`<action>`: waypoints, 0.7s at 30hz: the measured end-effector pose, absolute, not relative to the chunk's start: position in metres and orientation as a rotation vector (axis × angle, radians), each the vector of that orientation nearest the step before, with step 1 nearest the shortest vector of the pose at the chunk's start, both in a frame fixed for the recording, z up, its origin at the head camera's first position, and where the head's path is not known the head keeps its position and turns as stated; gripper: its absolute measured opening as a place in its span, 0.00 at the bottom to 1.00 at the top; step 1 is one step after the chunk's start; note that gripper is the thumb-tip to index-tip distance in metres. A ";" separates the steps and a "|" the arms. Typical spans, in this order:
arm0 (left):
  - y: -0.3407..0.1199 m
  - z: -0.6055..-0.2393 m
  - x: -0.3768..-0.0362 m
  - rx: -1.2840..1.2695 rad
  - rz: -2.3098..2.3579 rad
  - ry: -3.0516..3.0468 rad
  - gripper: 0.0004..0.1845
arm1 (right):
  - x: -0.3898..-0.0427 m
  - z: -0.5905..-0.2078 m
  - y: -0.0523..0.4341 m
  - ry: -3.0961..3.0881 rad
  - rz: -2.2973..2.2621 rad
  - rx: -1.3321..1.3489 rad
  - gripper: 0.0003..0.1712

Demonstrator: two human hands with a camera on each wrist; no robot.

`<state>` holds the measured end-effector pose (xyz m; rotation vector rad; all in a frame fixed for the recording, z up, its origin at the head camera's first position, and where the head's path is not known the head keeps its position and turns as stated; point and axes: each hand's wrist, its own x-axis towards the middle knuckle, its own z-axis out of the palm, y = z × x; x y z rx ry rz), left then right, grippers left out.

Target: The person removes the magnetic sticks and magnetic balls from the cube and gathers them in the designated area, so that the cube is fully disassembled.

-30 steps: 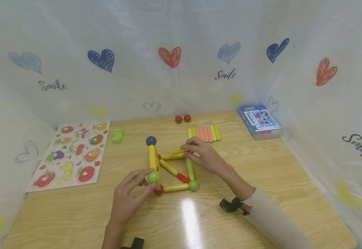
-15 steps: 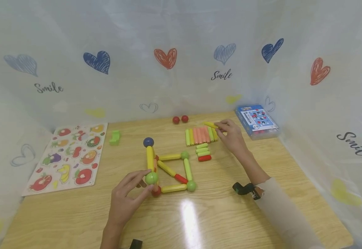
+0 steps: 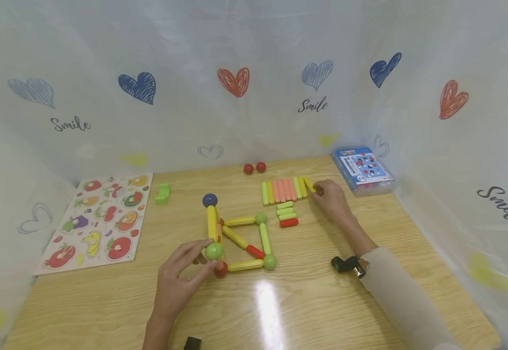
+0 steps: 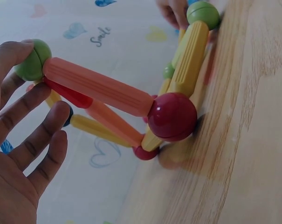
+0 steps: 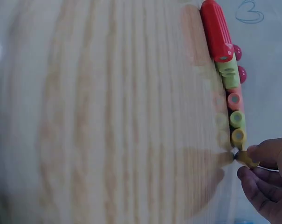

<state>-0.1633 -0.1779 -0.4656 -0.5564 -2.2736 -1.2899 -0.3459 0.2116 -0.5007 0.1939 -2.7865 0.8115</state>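
My left hand (image 3: pixel 179 274) pinches a green ball (image 3: pixel 214 251) at the upper front corner of a frame built from rods and balls. In the left wrist view, a pink rod (image 4: pixel 99 86) slopes from that ball down to a red ball (image 4: pixel 172 116) on the table. A blue ball (image 3: pixel 210 200) tops the far upper corner. The frame's base has yellow rods (image 3: pixel 245 265) and a red-and-yellow diagonal. My right hand (image 3: pixel 334 201) pinches a yellow rod (image 3: pixel 309 184) at the right end of a row of pink, yellow and green rods (image 3: pixel 282 190).
Short green rods and a red rod (image 3: pixel 289 222) lie in front of the row. Two red balls (image 3: pixel 248 169) sit behind it. A blue box (image 3: pixel 363 170) stands at back right, a fruit puzzle board (image 3: pixel 96 221) at left, and a green block (image 3: pixel 162 193) beside it.
My right hand has carried the yellow rod from over the frame's far right corner to the right end of the rod row and lowered it there. My left hand keeps its hold.
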 end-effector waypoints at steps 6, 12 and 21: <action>-0.169 -0.441 -0.155 -0.580 -1.314 -2.257 0.26 | -0.346 -0.503 0.211 -2.838 0.805 0.237 0.11; -0.170 -0.438 -0.154 -0.591 -1.313 -2.241 0.25 | -0.332 -0.473 0.188 -2.818 0.796 0.401 0.11; -0.170 -0.439 -0.155 -0.601 -1.313 -2.237 0.25 | -0.297 -0.450 0.115 -2.658 1.090 0.998 0.10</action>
